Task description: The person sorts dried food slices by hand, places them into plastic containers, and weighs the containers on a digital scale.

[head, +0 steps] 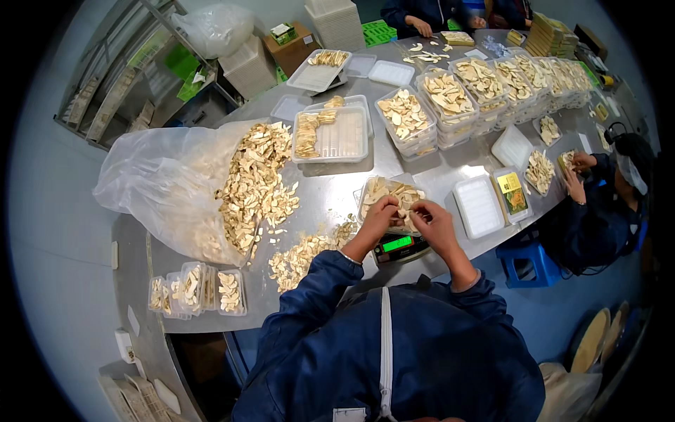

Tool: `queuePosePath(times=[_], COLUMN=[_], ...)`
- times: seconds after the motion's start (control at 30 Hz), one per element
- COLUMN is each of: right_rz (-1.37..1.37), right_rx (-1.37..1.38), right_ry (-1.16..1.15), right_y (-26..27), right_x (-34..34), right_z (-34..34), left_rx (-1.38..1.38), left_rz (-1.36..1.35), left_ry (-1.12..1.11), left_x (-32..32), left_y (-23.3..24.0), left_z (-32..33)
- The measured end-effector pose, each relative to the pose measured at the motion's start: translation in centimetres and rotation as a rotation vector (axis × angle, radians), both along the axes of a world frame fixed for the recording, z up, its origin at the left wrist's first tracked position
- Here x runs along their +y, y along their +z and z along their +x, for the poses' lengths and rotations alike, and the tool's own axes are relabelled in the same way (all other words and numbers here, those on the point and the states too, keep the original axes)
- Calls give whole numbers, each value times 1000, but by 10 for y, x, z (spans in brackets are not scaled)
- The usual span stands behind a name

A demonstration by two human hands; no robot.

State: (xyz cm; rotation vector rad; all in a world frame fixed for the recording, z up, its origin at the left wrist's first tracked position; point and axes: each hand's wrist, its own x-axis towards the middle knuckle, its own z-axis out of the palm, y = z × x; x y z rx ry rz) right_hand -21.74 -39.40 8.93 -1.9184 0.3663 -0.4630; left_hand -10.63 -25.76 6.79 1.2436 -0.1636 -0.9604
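A clear plastic tray [370,194] full of pale dried slices, which look like mushroom, rests on a digital scale [401,253] with a lit green display. Over the tray's near part, my left hand [381,221] has its fingers bent close to the slices. Beside it, my right hand [433,220] is at the tray's right side, fingertips among the slices. Whether either hand pinches a slice is too small to tell. Left of the scale lies a loose heap of small slices [300,258]. Farther left, a large clear plastic bag [174,174] spills a big pile of slices [258,184] onto the metal table.
Stacked filled trays [406,118] run along the table's far right. An empty white tray [479,205] and a labelled pack [511,192] lie to the right. A co-worker [601,211] sits there near a blue stool [527,264]. Small filled boxes [230,293] stand at the lower left.
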Motion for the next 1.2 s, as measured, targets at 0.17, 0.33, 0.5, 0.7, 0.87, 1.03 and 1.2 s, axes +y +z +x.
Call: queuePosePath(times=[0.17, 0.33, 0.5, 0.7, 0.87, 1.03, 1.2], right_rz=[35, -64, 19, 59, -12, -32, -179], right_rx=[-89, -12, 114, 127, 61, 33, 76], right_ry=[58, -59, -129, -128, -144, -104, 36], right_y=[22, -1, -25, -46, -22, -9, -7], right_x=[3, -23, -40, -34, -34, -41, -43], right_z=[7, -10, -52, -69, -47, -32, -16], left_rx=[320, 129, -44, -184, -258, -379, -486], left_rz=[-138, 11, 246, 431, 495, 514, 526], left_ry=[-70, 21, 314, 575, 577, 501, 511], left_x=[10, 61, 144, 217, 212, 212, 225], left_y=[7, 4, -32, -69, -62, -55, -43], left_z=[-4, -7, -2, -3, 4, 13, 42])
